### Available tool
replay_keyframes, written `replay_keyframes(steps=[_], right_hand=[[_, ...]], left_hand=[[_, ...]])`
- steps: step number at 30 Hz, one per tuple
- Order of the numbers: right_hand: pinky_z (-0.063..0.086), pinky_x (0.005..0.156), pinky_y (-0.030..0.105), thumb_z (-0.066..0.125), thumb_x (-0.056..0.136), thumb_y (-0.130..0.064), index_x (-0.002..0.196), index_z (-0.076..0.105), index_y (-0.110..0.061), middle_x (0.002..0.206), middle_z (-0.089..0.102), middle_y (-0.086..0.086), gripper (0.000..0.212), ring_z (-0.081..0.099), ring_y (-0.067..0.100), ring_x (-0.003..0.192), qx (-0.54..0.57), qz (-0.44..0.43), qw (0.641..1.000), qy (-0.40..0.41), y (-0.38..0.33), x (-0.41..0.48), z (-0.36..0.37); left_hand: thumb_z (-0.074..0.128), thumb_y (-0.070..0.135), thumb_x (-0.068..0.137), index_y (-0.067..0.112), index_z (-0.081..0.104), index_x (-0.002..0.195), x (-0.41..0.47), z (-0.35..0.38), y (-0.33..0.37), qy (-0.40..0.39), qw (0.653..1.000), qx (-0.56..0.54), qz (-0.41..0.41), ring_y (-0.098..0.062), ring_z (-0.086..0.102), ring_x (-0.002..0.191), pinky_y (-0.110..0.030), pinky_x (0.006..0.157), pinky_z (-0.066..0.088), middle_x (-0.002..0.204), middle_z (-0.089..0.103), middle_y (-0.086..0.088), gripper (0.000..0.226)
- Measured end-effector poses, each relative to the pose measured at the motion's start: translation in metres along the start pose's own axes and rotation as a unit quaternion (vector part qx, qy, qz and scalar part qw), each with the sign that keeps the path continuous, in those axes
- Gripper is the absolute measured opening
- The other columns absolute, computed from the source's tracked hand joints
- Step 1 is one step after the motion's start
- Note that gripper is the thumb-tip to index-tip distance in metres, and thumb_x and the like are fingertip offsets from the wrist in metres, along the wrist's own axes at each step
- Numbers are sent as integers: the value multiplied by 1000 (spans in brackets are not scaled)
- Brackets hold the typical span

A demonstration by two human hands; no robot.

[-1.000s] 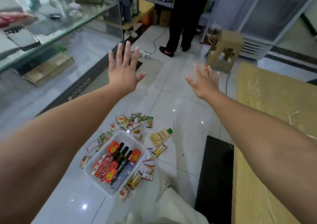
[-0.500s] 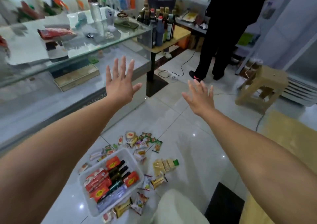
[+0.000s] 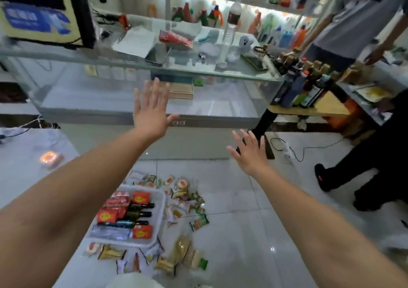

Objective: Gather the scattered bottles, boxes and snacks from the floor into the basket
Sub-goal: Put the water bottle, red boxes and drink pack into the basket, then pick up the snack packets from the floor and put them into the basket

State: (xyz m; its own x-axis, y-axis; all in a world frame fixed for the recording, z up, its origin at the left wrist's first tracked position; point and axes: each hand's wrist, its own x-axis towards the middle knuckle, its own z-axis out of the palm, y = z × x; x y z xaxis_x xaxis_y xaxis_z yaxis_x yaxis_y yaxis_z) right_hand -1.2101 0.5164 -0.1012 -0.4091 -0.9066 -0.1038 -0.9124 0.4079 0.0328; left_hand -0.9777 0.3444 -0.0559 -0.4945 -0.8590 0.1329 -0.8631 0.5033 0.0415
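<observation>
L hand + R hand: both raised, fingers spread, empty | basket on floor w/ bottles + boxes inside | snacks scattered on floor round it

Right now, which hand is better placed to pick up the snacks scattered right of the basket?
Probably the right hand: open, empty, on the same side as those snacks. The left hand is raised farther off, its forearm passing over the basket.
</observation>
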Motion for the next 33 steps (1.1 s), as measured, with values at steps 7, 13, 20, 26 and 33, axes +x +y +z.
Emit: replay_keyframes(steps=[7, 13, 20, 26, 33], right_hand=[[-5, 118, 50, 19, 98, -49, 151, 2, -28, 159, 0, 0, 60, -3, 22, 147, -26, -134, 991, -15, 6, 56, 2], [-11, 117, 48, 17, 98, -51, 151, -1, -29, 159, -4, 0, 61, -9, 22, 147, -42, -242, 967, -65, 15, 97, 32], [-11, 115, 47, 16, 98, -52, 151, 3, -30, 160, -1, 0, 59, -6, 21, 147, -32, -321, 941, -106, 41, 177, 55], [-6, 116, 50, 1, 81, -70, 150, 14, -29, 158, 13, 3, 81, 5, 24, 147, -52, -396, 910, -106, 47, 198, 89], [-4, 116, 50, 9, 92, -62, 151, 9, -31, 159, 7, 2, 66, 4, 24, 147, -81, -448, 880, -134, 39, 197, 264]], left_hand=[[26, 59, 95, 21, -19, 149, -27, 17, 2, -25, 991, 10, -130, -30, -22, 143, -50, 115, -15, 156, -25, -9, 80], [22, 61, 94, 21, -24, 148, -33, 54, 36, -66, 972, -12, -225, -29, -25, 142, -51, 112, -15, 155, -30, -7, 80], [21, 60, 95, 21, -22, 148, -32, 96, 94, -57, 938, 7, -342, -31, -21, 144, -54, 114, -11, 156, -25, -9, 79], [26, 59, 95, 23, -19, 149, -59, 118, 124, -75, 895, -13, -440, -30, -21, 144, -53, 113, -13, 157, -23, -7, 80], [29, 60, 94, 22, -16, 150, -96, 306, 143, -101, 890, -22, -444, -31, -19, 144, -54, 111, -16, 158, -20, -8, 82]])
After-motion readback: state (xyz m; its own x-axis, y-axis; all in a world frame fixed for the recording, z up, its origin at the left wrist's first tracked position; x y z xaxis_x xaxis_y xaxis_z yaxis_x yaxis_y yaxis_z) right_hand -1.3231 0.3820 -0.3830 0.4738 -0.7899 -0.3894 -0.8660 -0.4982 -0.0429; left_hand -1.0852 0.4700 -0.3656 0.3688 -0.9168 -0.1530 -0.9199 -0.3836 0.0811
